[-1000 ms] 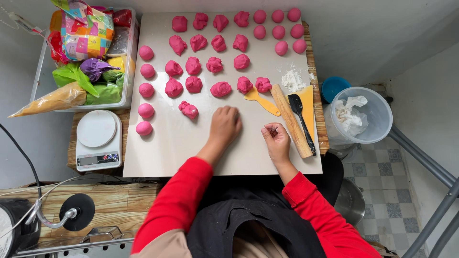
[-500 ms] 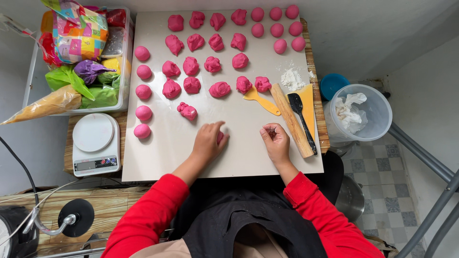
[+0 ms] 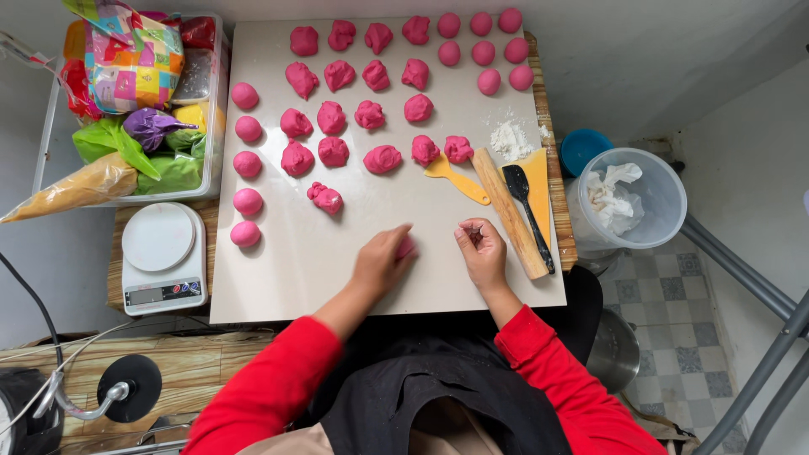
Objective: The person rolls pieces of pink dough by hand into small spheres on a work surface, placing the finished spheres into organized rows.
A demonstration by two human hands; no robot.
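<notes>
Palm down, the left hand presses on a pink dough piece that peeks out from under its fingertips, flat against the white board; the hand covers most of it, fingers together rather than curled round it. Just beside it, the right hand rests on the board with fingers loosely curled inward, nothing held that I can make out. The dough piece lies between the two hands, touching the left one and a little apart from the right.

Just beyond the right hand lies a wooden rolling pin, slanted, with a black spatula on a yellow card past it, and a yellow scraper towards the left hand's side. A small heap of flour sits farther out. Ahead of both hands spread rough pink dough lumps in rows; one ragged lump lies nearest the left hand. Smooth pink balls run in a column well off the left hand's outer side, and more round balls cluster at the far corner beyond the right hand.

Off the board, beyond the left hand, a white kitchen scale stands on the table, with a clear bin of coloured piping bags behind it. Past the right hand, below table level, stands a plastic tub holding crumpled paper.
</notes>
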